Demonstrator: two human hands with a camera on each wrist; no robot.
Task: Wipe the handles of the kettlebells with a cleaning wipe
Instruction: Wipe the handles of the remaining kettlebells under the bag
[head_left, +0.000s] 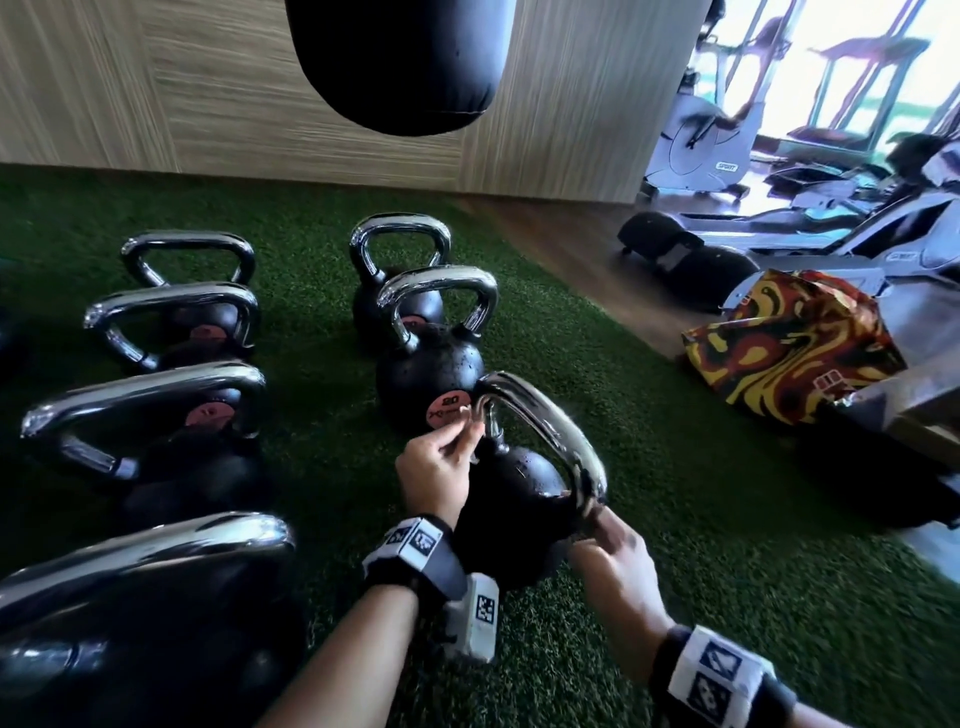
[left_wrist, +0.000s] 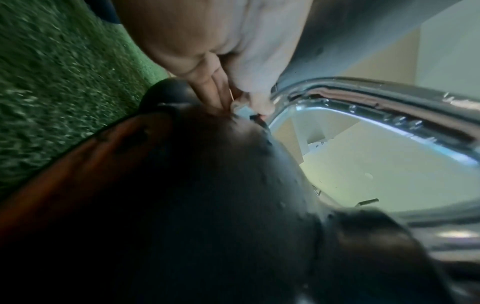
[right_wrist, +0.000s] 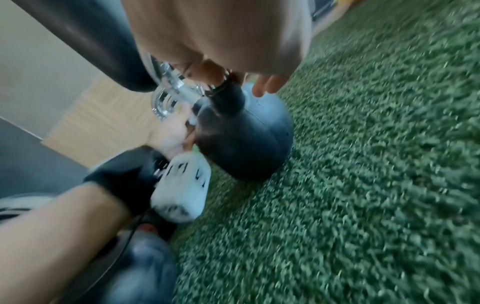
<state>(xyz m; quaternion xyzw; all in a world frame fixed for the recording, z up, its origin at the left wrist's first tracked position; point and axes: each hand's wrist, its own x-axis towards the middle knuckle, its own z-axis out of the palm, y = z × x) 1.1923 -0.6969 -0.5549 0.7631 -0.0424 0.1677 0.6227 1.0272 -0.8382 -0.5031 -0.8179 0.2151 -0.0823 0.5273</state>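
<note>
A gym floor of green turf (head_left: 675, 519) runs up to a pale wood-panelled wall (head_left: 156, 104), with a black punching bag (head_left: 400, 62) hanging overhead and exercise machines (head_left: 727, 145) by a bright window on the right. Black kettlebells with chrome handles stand on the turf in two rows; the nearest one in the right row (head_left: 514, 499) is tilted, its handle (head_left: 561, 431) leaning away toward the right. The left hand (head_left: 436, 467) pinches something small at the left foot of that handle, thumb and fingertips drawn together; the left wrist view shows a scrap of pale material between the fingertips (left_wrist: 215, 96), too blurred to say whether it is the wipe. The right hand (head_left: 618, 561) curls its fingers around the right foot of the handle, where chrome meets the black ball. Just behind stands a kettlebell marked 20 (head_left: 431, 374). A box with a red, yellow and black swirl pattern (head_left: 789, 343) sits at the turf's right edge.
</note>
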